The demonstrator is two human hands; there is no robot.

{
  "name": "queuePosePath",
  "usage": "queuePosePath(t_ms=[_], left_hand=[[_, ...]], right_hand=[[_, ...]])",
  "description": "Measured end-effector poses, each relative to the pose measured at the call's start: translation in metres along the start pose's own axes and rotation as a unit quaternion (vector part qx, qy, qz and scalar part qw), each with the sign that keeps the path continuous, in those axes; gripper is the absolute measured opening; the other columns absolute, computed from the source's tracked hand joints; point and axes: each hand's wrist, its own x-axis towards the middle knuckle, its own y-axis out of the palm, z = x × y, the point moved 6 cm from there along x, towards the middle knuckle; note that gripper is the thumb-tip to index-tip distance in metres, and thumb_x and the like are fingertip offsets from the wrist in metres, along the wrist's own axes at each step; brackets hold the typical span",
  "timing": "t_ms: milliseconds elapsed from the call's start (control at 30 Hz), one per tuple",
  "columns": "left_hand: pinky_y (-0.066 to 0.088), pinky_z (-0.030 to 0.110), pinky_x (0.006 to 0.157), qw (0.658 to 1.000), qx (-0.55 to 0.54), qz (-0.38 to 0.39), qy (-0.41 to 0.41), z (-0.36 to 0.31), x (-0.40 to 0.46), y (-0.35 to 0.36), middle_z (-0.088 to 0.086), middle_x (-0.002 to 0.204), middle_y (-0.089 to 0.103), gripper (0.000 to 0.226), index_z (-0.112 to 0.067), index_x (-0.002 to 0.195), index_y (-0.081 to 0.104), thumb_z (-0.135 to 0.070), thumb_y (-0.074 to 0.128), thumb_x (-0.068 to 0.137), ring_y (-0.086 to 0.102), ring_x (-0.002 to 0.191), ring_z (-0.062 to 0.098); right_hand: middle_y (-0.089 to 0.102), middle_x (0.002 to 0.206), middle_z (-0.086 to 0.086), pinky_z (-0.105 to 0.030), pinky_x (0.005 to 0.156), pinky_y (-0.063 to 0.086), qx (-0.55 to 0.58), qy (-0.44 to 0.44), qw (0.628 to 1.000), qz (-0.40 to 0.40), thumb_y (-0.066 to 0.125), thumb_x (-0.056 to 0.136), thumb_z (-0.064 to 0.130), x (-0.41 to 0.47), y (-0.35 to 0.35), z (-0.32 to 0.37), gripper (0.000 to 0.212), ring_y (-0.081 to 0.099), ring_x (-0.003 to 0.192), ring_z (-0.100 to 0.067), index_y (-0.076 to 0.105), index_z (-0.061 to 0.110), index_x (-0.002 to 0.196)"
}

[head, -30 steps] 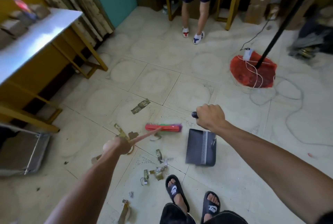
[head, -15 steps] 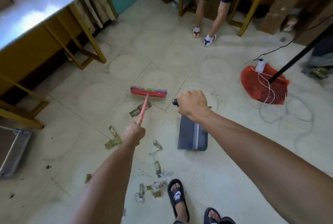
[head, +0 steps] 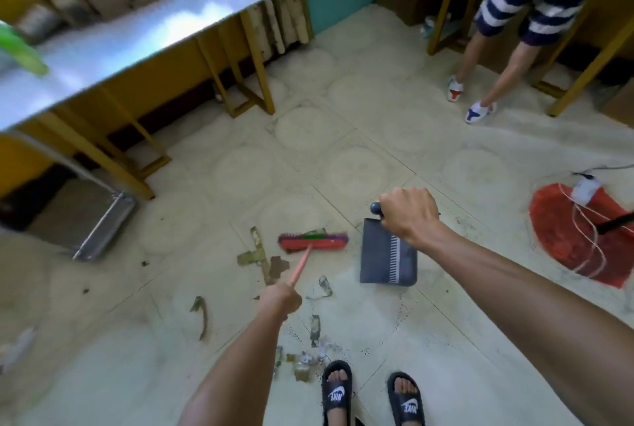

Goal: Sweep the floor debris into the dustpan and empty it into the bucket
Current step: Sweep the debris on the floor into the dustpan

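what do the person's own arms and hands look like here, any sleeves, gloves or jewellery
Both forearms are bare as far as the frame shows, with no sleeve in view. The left hand and the right hand wear no gloves. No watch, bracelet or ring shows on either. The right arm looks larger since it sits closer to the camera.

One broom (head: 313, 242) at the centre and one dustpan (head: 387, 262) just toward 3 o'clock of it. Two hands: left (head: 281, 300), right (head: 408, 216). Two black slides at 6 o'clock: (head: 337, 388) and (head: 406, 398). One other person (head: 521, 14) at 1 o'clock, with two shoes. One red patch (head: 569, 240) at 3 o'clock. One steel table (head: 137, 38) at 10 o'clock. Roughly ten scraps (head: 254, 257) of debris lie scattered; blur prevents an exact count.
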Motion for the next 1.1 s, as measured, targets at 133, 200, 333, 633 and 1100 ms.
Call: queuePosePath(t_ms=[133, 200, 333, 633, 1100], left_hand=[[0.046, 0.017, 0.048, 0.999, -0.023, -0.012, -0.02, 0.026, -0.048, 0.026, 0.001, 0.079, 0.052, 0.033, -0.003, 0.127, 0.052, -0.014, 0.049, 0.096, 0.049, 0.054, 0.008], [0.046, 0.018, 0.051, 0.999, -0.035, -0.017, -0.025, 0.035, -0.071, 0.04, -0.002, 0.076, 0.052, 0.031, -0.004, 0.123, 0.056, -0.016, 0.047, 0.096, 0.049, 0.056, 0.008], [0.039, 0.016, 0.04, 0.994, -0.079, -0.05, -0.049, 0.046, -0.101, 0.046, -0.003, 0.072, 0.051, 0.029, -0.006, 0.118, 0.06, -0.024, 0.046, 0.099, 0.043, 0.048, 0.006], [0.037, 0.022, 0.039, 0.965, -0.201, -0.144, -0.09, 0.036, -0.098, 0.008, 0.003, 0.084, 0.054, 0.029, -0.007, 0.116, 0.059, -0.028, 0.051, 0.098, 0.043, 0.051, 0.011], [0.035, 0.015, 0.038, 0.959, -0.163, -0.129, -0.191, 0.124, -0.003, -0.005, -0.002, 0.074, 0.049, 0.033, -0.004, 0.123, 0.056, -0.025, 0.042, 0.102, 0.038, 0.048, 0.005]], right_hand=[[0.071, 0.082, -0.005, -0.026, 0.051, 0.033, -0.026, -0.052, 0.998, 0.001, 0.056, 0.083, 0.024, -0.012, -0.007, -0.007, 0.015, 0.068, 0.072, -0.03, 0.069, 0.018, 0.084], [0.071, 0.081, -0.005, -0.026, 0.05, 0.032, -0.027, -0.081, 0.996, -0.004, 0.057, 0.083, 0.022, -0.02, -0.011, -0.011, 0.014, 0.068, 0.07, -0.03, 0.071, 0.022, 0.084], [0.071, 0.078, -0.006, -0.025, 0.048, 0.03, -0.016, -0.119, 0.992, -0.033, 0.057, 0.084, 0.022, -0.027, -0.028, -0.013, 0.015, 0.065, 0.063, -0.03, 0.072, 0.021, 0.083], [0.063, 0.064, -0.006, -0.025, 0.046, 0.037, -0.019, -0.171, 0.983, -0.069, 0.057, 0.083, 0.02, -0.003, -0.075, 0.025, 0.02, 0.047, 0.048, -0.025, 0.061, 0.015, 0.063], [0.052, 0.051, -0.003, -0.022, 0.042, 0.032, -0.035, -0.3, 0.951, -0.065, 0.056, 0.086, 0.023, 0.088, -0.065, 0.174, 0.017, 0.043, 0.041, -0.022, 0.071, 0.022, 0.077]])
